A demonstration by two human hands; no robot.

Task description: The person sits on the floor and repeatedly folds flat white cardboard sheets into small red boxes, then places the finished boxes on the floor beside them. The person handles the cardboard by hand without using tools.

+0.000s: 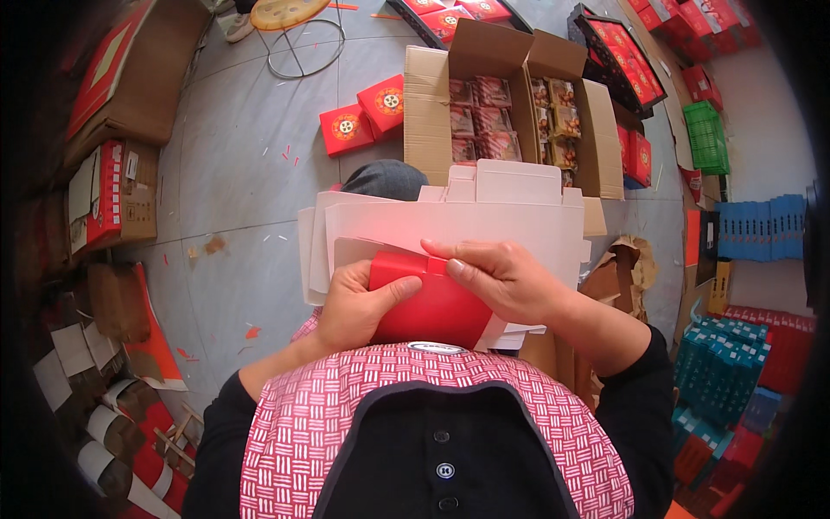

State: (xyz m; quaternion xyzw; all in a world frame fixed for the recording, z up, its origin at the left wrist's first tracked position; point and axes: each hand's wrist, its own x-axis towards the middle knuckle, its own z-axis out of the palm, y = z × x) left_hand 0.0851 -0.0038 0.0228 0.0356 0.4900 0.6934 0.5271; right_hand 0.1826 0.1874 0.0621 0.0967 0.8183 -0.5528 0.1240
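Note:
A red cardboard box [432, 311], partly folded with its white inner side showing at the far edge, is held close against my apron. My left hand [354, 307] grips its left side, thumb laid across the red face and fingers behind. At the box's far right corner, my right hand [510, 277] pinches a small folded edge between thumb and fingers. Under the box lies a stack of flat white carton blanks [536, 229], tabs pointing away from me. The box's underside and the fingertips behind it are hidden.
Beyond the blanks stands an open brown carton [428, 112] with packaged goods inside. Two red boxes [346, 128] sit on the floor at its left. A wire stool [290, 13] is at the far left; a green crate [706, 137] and teal stacks [722, 363] line the right.

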